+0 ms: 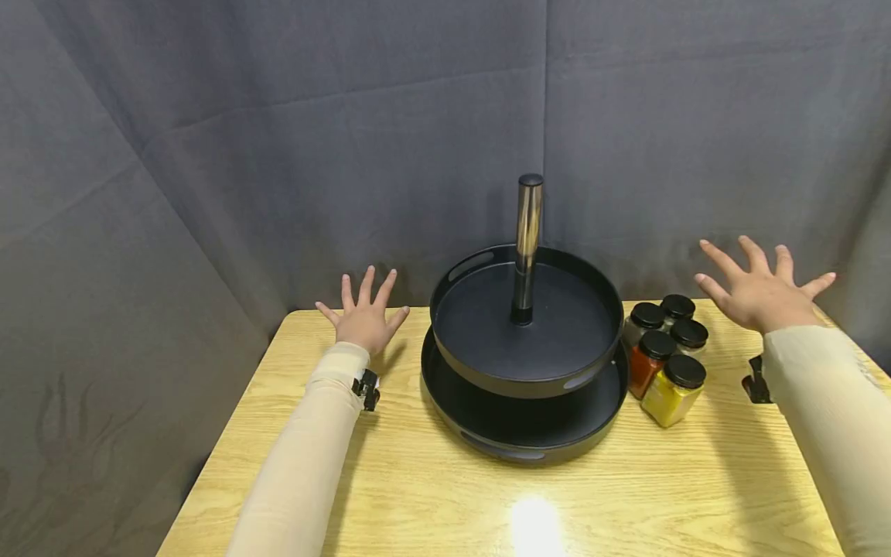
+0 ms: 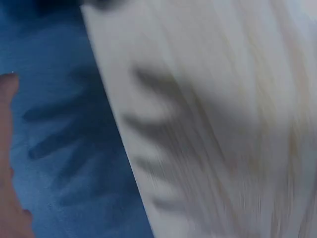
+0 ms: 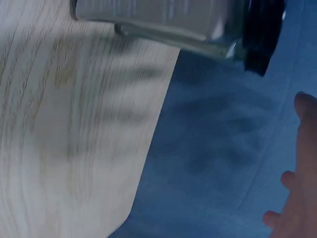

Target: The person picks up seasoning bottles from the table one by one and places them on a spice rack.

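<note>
My left hand (image 1: 366, 323) is held over the table's back left edge, fingers straight and spread, holding nothing. On the far right my right hand (image 1: 769, 295) is raised the same way, its fingers fanned out. Between them stands a black two-tier round tray: the upper tray (image 1: 480, 348) carries an upright metal post (image 1: 527, 232), and the wider lower tray (image 1: 515, 456) sits on the table. Nearest the right hand are several square spice jars with black lids, among them a yellow one (image 1: 670, 401) and a red-orange one (image 1: 643, 371). A jar (image 3: 168, 20) also shows in the right wrist view.
The light wooden table (image 1: 418, 503) ends at the back against a grey curtain (image 1: 348, 155). In the left wrist view the table's edge (image 2: 119, 124) runs diagonally, with the hand's shadow across it. A small camera (image 1: 367, 389) is strapped to the left wrist.
</note>
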{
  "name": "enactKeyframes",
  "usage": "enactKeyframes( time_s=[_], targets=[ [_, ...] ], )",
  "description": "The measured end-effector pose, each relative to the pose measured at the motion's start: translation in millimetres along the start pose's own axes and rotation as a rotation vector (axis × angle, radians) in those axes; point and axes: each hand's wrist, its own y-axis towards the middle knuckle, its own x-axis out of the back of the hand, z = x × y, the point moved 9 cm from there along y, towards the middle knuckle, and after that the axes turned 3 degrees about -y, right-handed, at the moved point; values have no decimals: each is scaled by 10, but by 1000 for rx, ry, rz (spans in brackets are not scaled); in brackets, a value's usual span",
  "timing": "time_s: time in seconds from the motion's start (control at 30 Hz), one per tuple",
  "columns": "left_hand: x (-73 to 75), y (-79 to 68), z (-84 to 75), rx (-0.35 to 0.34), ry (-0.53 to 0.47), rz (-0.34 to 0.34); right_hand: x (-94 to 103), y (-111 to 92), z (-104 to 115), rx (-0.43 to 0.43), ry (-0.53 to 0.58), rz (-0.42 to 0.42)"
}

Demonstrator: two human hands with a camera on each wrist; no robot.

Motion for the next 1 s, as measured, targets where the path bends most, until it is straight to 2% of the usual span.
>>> enactKeyframes(
  time_s=[0.2,0.37,0.63,0.73,0.87,1.0],
  targets=[
    [151,-72,-88,-14,-109,-83,42,-72,191,45,13,0],
    [293,-158,-160,-32,-200,-135,171,-166,397,91,15,-66],
    [335,-396,-292,-75,-315,-157,298,-531,702,153,75,-177],
    [365,-495,-355,-106,-402,-211,325,-695,785,174,133,-227],
    [424,-605,-466,-182,-535,-315,357,-908,857,201,225,-318],
    [508,-722,-617,-255,-663,-375,338,-1095,875,205,279,-378]
  ],
)
